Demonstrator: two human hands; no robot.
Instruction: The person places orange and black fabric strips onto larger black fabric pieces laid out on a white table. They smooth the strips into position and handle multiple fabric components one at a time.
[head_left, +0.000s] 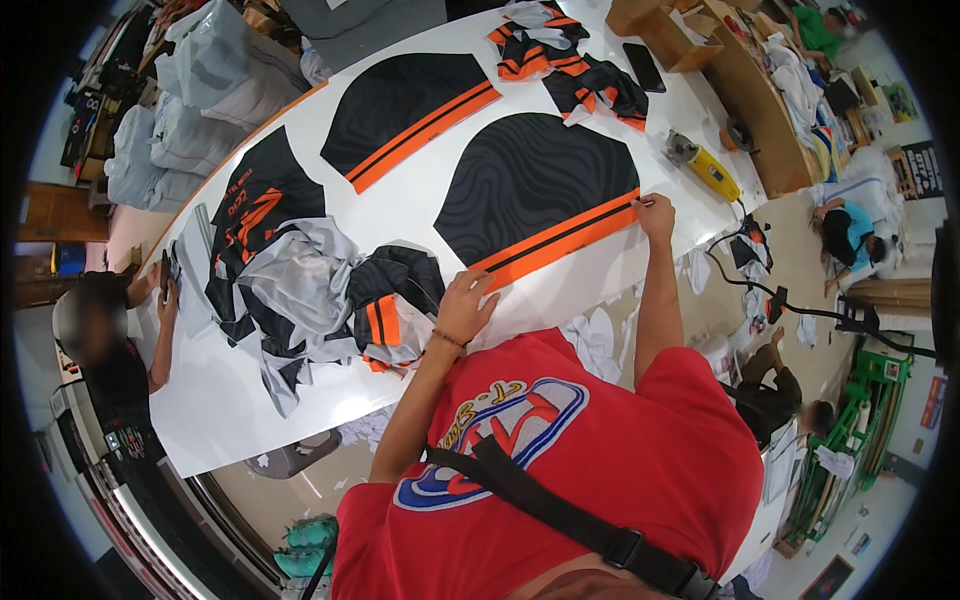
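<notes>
A dark fabric panel point(537, 185) with a wavy tone-on-tone pattern and an orange, black-striped band lies on the white table point(345, 225) in front of me. My left hand point(466, 305) is at the near left corner of its band, that corner between thumb and fingers. At the band's right end, my right hand point(655, 215) pinches the edge. A similar panel point(395, 115) lies flat beyond it to the left. Beside my left hand is a crumpled heap of grey, black and orange fabric point(300, 275).
More bunched fabric pieces point(540, 40) and a black phone point(643, 67) lie at the far side. A yellow corded power tool point(705, 168) rests at the right, its cable point(770, 285) trailing off the table. Another person point(110, 350) stands at the left edge, holding a dark object.
</notes>
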